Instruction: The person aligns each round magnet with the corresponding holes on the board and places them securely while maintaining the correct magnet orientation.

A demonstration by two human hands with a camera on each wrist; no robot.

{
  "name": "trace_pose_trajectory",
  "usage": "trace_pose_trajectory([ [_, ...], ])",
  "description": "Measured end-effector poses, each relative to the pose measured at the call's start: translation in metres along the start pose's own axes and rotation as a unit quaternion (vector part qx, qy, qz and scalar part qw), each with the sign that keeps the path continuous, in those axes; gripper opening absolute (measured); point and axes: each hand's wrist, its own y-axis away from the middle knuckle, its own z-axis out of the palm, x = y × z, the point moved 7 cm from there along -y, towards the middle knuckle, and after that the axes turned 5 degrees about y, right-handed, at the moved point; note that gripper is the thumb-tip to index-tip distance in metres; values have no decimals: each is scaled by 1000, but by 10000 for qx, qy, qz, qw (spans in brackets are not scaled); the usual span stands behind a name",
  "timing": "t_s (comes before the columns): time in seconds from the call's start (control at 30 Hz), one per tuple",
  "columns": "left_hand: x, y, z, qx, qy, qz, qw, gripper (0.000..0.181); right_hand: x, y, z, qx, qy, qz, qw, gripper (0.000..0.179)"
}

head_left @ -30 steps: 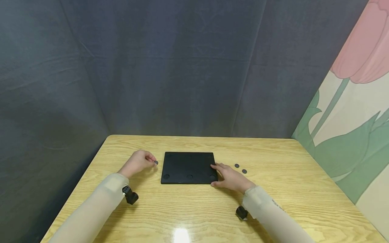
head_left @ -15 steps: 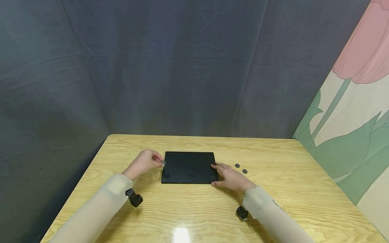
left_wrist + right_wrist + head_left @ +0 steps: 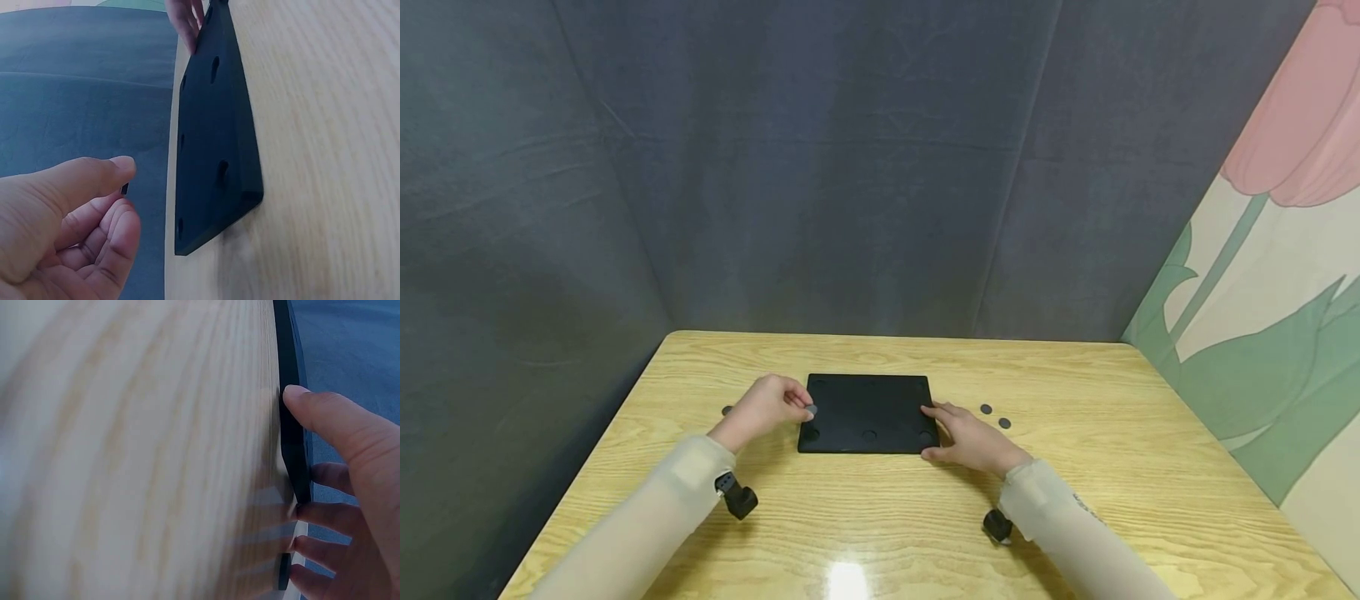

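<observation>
Near the centre of the head view, the person's left hand (image 3: 769,406) pinches a small dark disc (image 3: 810,410) between thumb and fingertips, in front of the left edge of a black board (image 3: 868,407); the left wrist view shows the disc edge-on, apart from the board. The board lies flat on the wooden table (image 3: 865,521), with round hollows in its top. The right hand (image 3: 972,438), fingers relaxed and spread, rests at the board's lower-right corner, thumb against the near edge. Two loose discs, an upper one (image 3: 986,409) and a lower one (image 3: 1004,423), lie right of centre in the frame, just beyond that hand; another dark piece (image 3: 727,410) shows at left, partly hidden by the left hand. A dark curtain (image 3: 850,167) fills the upper frame, and a tulip mural (image 3: 1262,275) takes the right side.
</observation>
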Motion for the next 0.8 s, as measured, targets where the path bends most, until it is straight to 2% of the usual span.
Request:
trace_pose_trajectory([
  [0.3, -3, 0, 11, -124, -27, 145, 9998, 9, 0, 0, -1, -7, 9, -6, 10000, 81],
  [0.8, -13, 0, 23, -269, -148, 34, 9995, 10, 1, -1, 0, 11, -4, 32, 10000, 81],
])
